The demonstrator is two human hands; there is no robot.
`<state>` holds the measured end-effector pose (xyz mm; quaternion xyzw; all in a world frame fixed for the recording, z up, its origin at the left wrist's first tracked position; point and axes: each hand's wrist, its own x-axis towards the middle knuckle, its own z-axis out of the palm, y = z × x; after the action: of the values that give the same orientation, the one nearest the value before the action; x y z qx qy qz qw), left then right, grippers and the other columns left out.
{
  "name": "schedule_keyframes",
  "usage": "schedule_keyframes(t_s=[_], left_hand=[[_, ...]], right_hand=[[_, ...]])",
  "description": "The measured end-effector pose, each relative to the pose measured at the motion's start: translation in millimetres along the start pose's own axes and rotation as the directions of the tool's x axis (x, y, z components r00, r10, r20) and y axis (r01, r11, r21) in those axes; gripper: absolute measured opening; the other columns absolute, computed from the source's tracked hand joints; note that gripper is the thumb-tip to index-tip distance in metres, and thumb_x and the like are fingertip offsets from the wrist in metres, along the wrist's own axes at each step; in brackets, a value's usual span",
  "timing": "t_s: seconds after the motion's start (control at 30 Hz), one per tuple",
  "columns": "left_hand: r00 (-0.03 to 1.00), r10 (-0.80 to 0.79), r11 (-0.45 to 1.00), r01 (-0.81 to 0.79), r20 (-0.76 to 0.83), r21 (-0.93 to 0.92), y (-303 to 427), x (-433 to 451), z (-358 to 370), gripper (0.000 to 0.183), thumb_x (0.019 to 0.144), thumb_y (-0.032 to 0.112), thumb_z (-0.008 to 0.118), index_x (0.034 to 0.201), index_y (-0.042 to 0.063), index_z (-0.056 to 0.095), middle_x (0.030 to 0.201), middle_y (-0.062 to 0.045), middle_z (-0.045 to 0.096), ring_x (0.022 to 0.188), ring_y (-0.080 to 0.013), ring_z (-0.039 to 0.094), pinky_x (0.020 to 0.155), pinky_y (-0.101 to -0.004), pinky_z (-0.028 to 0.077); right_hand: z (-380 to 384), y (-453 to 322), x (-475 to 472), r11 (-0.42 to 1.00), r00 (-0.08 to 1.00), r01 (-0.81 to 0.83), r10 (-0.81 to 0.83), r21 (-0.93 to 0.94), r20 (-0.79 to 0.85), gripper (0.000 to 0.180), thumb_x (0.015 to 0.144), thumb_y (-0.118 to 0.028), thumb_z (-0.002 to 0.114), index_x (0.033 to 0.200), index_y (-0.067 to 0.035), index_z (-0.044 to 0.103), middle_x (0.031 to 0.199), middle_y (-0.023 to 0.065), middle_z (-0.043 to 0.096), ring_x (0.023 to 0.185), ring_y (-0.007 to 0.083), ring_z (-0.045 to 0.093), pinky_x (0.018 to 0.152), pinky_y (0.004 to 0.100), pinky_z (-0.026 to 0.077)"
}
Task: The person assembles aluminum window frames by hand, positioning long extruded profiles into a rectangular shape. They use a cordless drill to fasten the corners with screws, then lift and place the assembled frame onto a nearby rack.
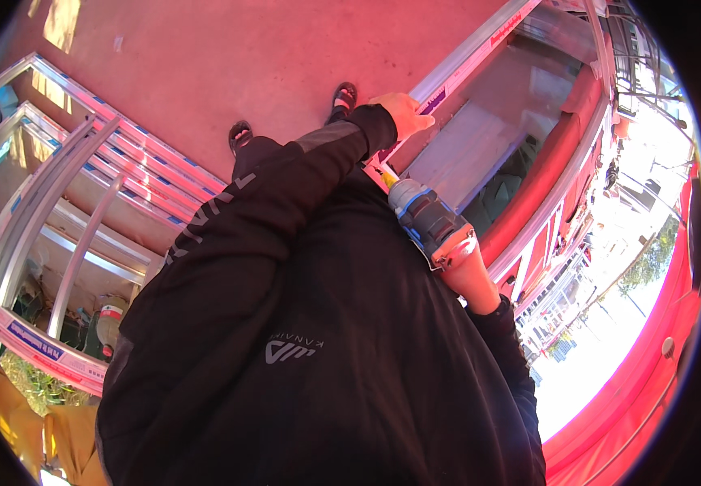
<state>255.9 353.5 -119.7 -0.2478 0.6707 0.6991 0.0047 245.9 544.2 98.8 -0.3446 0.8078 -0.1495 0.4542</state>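
Note:
My left hand (400, 114) grips the long rail of an aluminium frame (469, 58) covered with printed protective film. A cordless drill (429, 212), dark with a blue and metallic front, is held in my right hand (470, 273). Its yellowish nose points at the near corner of the frame (376, 172), close to the front of my body. Whether a bit touches the metal is too small to tell. My right fingers are mostly hidden behind the drill's body.
More film-wrapped aluminium frames (137, 136) stand stacked at the left, with a plastic bottle (109, 325) among them. A red padded edge (544, 164) runs beyond the held frame at the right. My sandalled feet (343, 97) stand on the reddish floor (204, 54).

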Motion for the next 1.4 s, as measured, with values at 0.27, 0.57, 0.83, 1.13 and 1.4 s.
schedule_keyframes(t_s=[0.27, 0.57, 0.83, 1.13, 1.4], left_hand=[[0.999, -0.007, 0.999, 0.005, 0.045, 0.041, 1, 3, -2, 0.049, 0.089, 0.053, 0.058, 0.09, 0.006, 0.072, 0.072, -0.013, 0.067, 0.071, -0.0274, 0.068, 0.07, -0.0382, 0.051], [0.999, 0.017, 0.996, -0.014, -0.035, 0.09, 1, 2, 5, 0.045, 0.089, 0.053, 0.058, 0.087, 0.011, 0.073, 0.07, -0.01, 0.067, 0.073, -0.0262, 0.068, 0.07, -0.0388, 0.051], [0.995, 0.051, 0.984, -0.035, -0.088, 0.173, 3, 0, 5, 0.048, 0.089, 0.054, 0.057, 0.086, 0.009, 0.071, 0.069, -0.011, 0.067, 0.071, -0.0282, 0.068, 0.068, -0.041, 0.051], [0.996, 0.032, 0.988, -0.019, -0.087, 0.155, 8, -3, 3, 0.049, 0.089, 0.055, 0.057, 0.086, 0.008, 0.07, 0.072, -0.012, 0.068, 0.074, -0.0312, 0.068, 0.069, -0.0425, 0.051], [0.995, 0.029, 0.984, -0.012, -0.097, 0.175, 6, -1, 5, 0.049, 0.089, 0.054, 0.056, 0.089, 0.008, 0.071, 0.073, -0.014, 0.068, 0.075, -0.033, 0.068, 0.07, -0.0433, 0.051]], right_hand=[[6, 2, -8, 1.0, 1.0, -0.01, 0.01, 0.008, -0.008, 0.012, 0.07, 0.005, 0.07, 0.07, -0.002, 0.062, 0.062, -0.0002, 0.063, 0.062, 0.0057, 0.058, 0.058, 0.0248, 0.047], [10, -3, -6, 0.999, 0.999, 0.003, -0.002, 0.032, -0.033, 0.015, 0.073, 0.006, 0.069, 0.084, -0.001, 0.063, 0.068, 0.0017, 0.066, 0.064, 0.0077, 0.061, 0.06, 0.0253, 0.048], [11, -15, -14, 0.998, 0.992, -0.064, 0.067, 0.026, -0.11, 0.013, 0.072, 0.006, 0.069, 0.08, -0.001, 0.064, 0.069, 0.0027, 0.066, 0.065, 0.0097, 0.061, 0.059, 0.0272, 0.048], [12, -27, -14, 0.981, 0.978, -0.128, 0.148, 0.143, -0.144, 0.013, 0.072, 0.007, 0.07, 0.076, -0.003, 0.064, 0.072, 0.004, 0.068, 0.068, 0.0118, 0.064, 0.061, 0.0271, 0.05], [12, -24, -14, 0.972, 0.977, -0.155, 0.178, 0.175, -0.12, 0.014, 0.072, 0.007, 0.071, 0.077, -0.003, 0.063, 0.073, 0.0035, 0.068, 0.069, 0.0118, 0.065, 0.061, 0.0273, 0.05]])
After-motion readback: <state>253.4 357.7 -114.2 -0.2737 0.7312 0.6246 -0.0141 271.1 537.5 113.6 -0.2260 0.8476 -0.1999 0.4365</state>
